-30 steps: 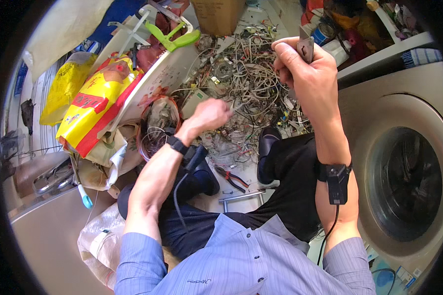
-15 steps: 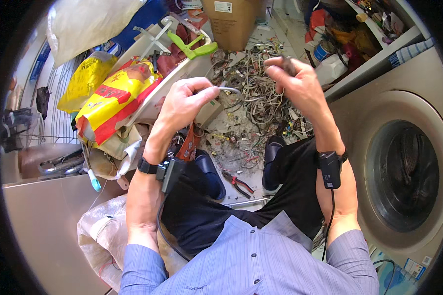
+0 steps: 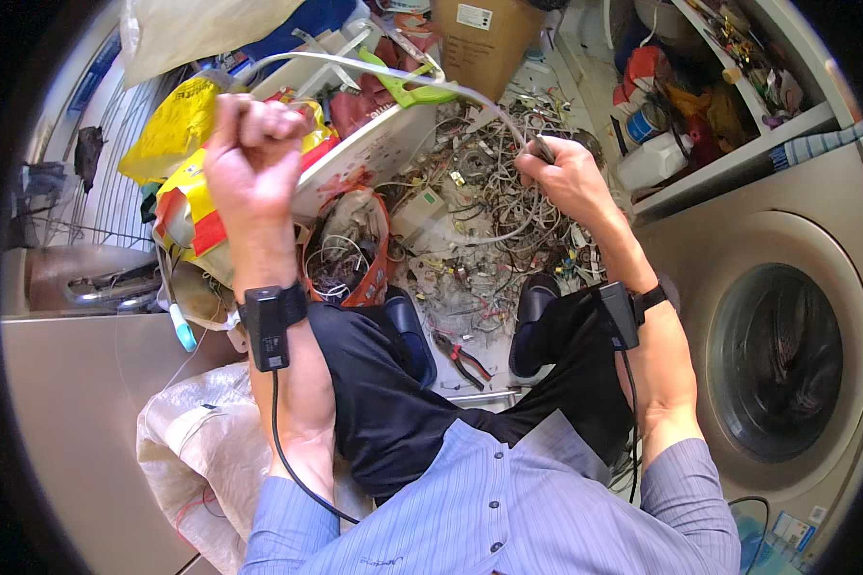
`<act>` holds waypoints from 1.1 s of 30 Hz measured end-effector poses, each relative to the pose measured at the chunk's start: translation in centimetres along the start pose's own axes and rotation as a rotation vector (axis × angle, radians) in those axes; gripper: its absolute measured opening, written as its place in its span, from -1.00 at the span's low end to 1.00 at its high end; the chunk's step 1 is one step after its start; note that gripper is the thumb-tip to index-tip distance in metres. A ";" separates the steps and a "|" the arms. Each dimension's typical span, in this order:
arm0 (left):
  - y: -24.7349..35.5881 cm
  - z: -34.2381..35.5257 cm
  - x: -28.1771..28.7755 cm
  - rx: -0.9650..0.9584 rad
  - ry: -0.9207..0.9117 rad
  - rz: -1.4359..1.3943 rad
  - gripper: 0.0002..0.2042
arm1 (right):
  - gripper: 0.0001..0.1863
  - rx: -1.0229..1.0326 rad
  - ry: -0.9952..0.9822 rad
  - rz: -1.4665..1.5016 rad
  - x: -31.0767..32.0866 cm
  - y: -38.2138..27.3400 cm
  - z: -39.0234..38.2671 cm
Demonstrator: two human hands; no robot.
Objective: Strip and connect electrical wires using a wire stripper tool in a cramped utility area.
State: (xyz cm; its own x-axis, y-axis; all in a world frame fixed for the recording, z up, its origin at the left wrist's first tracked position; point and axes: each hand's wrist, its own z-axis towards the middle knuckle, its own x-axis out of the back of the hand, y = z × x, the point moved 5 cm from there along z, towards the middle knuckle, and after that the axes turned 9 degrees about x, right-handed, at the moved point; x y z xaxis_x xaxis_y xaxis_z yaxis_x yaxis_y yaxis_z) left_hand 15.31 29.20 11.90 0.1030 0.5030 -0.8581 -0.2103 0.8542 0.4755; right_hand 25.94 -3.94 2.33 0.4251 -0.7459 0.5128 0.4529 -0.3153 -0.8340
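Note:
My left hand (image 3: 256, 144) is raised over the yellow bag (image 3: 163, 125), blurred, with curled fingers apparently gripping a pale cable (image 3: 470, 94); its grip is partly hidden. The cable arches over to my right hand (image 3: 559, 171), which is closed on a small dark metal tool (image 3: 543, 147) with the cable running beside it. Below my right hand lies a tangled heap of cables and scraps (image 3: 479, 182) on the floor. A red bucket (image 3: 374, 268) with wire inside stands right of my left forearm.
A washing machine (image 3: 681, 249) is at right, under shelves (image 3: 796, 120) of clutter. A cardboard box (image 3: 479, 57) is at the back. A white sack (image 3: 192, 431) lies left, a white panel (image 3: 336, 163) beside the bags. Red-black pliers (image 3: 460, 359) lie between my feet.
My left hand has risen and swung left, drawing the cable out into a long arch. My right hand has moved slightly down, still holding the dark tool.

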 end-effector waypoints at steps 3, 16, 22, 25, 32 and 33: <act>-4.3 0.1 3.1 0.159 0.342 0.222 -0.76 | -0.80 -0.185 0.051 0.148 0.6 0.1 -0.9; -12.2 -2.9 3.1 0.491 0.300 0.784 -0.78 | -0.83 -0.324 0.262 0.841 -0.1 -1.1 -0.8; -11.6 -2.0 2.2 0.335 0.364 0.426 -0.71 | -0.82 -0.323 -0.037 0.714 -1.1 -3.2 -1.3; -10.7 -1.2 1.9 0.216 0.315 0.379 -0.71 | -0.83 -0.299 -0.196 0.462 -2.0 -4.2 -1.7; -12.2 -1.5 -0.7 0.122 0.151 0.484 -0.69 | -0.84 -0.033 0.180 -0.141 1.6 -1.5 -1.9; -12.0 -1.9 -0.8 0.104 0.117 0.529 -0.69 | -0.80 -0.187 0.215 0.221 1.6 -1.8 -1.5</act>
State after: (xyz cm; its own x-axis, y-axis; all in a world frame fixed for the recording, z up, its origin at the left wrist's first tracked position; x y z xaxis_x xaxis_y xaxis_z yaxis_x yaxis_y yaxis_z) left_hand 15.90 18.36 6.51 -0.1007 0.8544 -0.5097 -0.1061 0.5002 0.8594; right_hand 24.60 -5.45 4.35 0.3129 -0.9081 0.2784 0.2087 -0.2202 -0.9529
